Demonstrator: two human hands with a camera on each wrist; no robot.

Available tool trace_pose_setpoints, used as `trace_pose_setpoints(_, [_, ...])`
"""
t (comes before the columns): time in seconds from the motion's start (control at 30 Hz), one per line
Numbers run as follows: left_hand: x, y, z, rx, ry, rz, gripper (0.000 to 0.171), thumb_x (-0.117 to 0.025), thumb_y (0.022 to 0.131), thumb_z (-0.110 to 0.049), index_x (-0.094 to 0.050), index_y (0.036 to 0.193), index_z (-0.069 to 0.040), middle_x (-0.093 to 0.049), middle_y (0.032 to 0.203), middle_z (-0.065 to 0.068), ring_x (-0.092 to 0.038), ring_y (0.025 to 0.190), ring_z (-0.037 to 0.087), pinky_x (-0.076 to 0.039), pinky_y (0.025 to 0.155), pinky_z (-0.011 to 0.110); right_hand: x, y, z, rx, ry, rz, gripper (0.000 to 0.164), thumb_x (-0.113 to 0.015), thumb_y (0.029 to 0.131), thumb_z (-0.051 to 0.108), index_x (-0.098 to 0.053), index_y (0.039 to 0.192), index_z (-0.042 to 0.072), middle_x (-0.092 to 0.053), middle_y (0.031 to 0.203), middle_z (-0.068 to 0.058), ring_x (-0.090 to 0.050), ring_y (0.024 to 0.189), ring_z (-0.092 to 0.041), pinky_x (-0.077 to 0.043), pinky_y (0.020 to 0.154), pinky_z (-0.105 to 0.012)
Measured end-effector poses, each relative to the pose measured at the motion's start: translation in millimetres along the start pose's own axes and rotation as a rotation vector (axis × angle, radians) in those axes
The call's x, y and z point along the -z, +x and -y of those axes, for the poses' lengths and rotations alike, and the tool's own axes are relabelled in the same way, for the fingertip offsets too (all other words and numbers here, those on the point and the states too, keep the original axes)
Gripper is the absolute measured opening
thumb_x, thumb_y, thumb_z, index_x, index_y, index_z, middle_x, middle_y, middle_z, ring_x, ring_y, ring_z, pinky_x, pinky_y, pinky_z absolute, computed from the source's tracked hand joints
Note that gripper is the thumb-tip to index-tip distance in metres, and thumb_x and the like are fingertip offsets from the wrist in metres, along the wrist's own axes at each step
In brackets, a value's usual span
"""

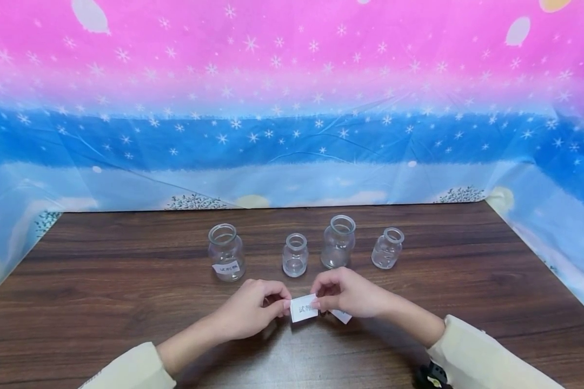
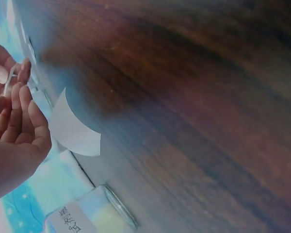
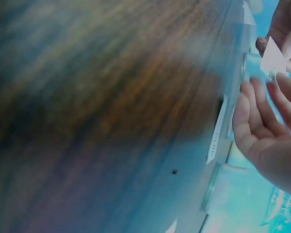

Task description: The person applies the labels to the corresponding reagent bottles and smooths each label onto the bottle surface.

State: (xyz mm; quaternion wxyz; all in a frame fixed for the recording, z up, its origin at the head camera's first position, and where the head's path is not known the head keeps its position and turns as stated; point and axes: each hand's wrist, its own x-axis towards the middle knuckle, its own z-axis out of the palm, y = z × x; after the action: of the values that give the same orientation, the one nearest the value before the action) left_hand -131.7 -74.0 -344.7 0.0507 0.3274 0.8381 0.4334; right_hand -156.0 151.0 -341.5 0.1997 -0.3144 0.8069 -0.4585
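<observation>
Both hands pinching one white label over desk, front centre.

Left hand (image 1: pixel 255 313) fingers curled, thumb and fingertips nipping left edge of label (image 1: pixel 304 308); right hand (image 1: pixel 350 294) likewise curled, gripping right edge; forearms in pale sleeves angled inward from lower corners. Label held just above desk (image 1: pixel 102 292), printed side up, close in front of jar row. Second white slip (image 1: pixel 342 316) poking out under right hand, touching desk or not: cannot tell. Count: four clear glass jars in a row, two hands, two paper pieces. Leftmost jar (image 1: pixel 226 252) already labelled; small jar (image 1: pixel 294 255), tall jar (image 1: pixel 338 241), right jar (image 1: pixel 387 248) bare. Starry backdrop (image 1: pixel 292 108) behind.
</observation>
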Motion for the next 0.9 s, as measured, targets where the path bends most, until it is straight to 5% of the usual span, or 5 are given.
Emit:
trace_pose_setpoints(0.23, [4.8, 1.6, 1.2, 0.055, 0.050, -0.073, 0.010, -0.060, 0.083, -0.003, -0.063, 0.075, -0.008, -0.058, 0.065, -0.004, -0.048, 0.057, 0.003, -0.042, 0.053, 0.020, -1, -3, 10, -0.015, 0.032, -0.170, 0.006, -0.065, 0.080, 0.001, -0.060, 0.084, 0.000, -0.057, 0.070, -0.004, -0.053, 0.061, -0.013, -0.047, 0.056, -0.027])
trace_pose_setpoints(0.47, [-1.2, 3.3, -5.1, -0.002, 0.000, -0.024, 0.007, -0.062, 0.084, -0.008, -0.066, 0.079, -0.011, -0.062, 0.070, -0.002, -0.052, 0.064, 0.004, -0.044, 0.060, 0.021, -16, -1, 12, -0.004, 0.102, -0.071, 0.010, -0.062, 0.085, 0.007, -0.065, 0.088, -0.002, -0.064, 0.075, -0.014, -0.060, 0.065, -0.021, -0.051, 0.061, -0.033])
trace_pose_setpoints(0.9, [-5.1, 4.0, -7.0, 0.000, -0.023, 0.011, 0.009, -0.062, 0.084, -0.007, -0.066, 0.078, -0.011, -0.063, 0.070, -0.004, -0.053, 0.064, 0.003, -0.045, 0.061, 0.021, -17, -2, 8, -0.017, 0.108, -0.062, 0.009, -0.058, 0.086, 0.002, -0.065, 0.086, -0.004, -0.065, 0.072, -0.013, -0.061, 0.065, -0.024, -0.051, 0.061, -0.033])
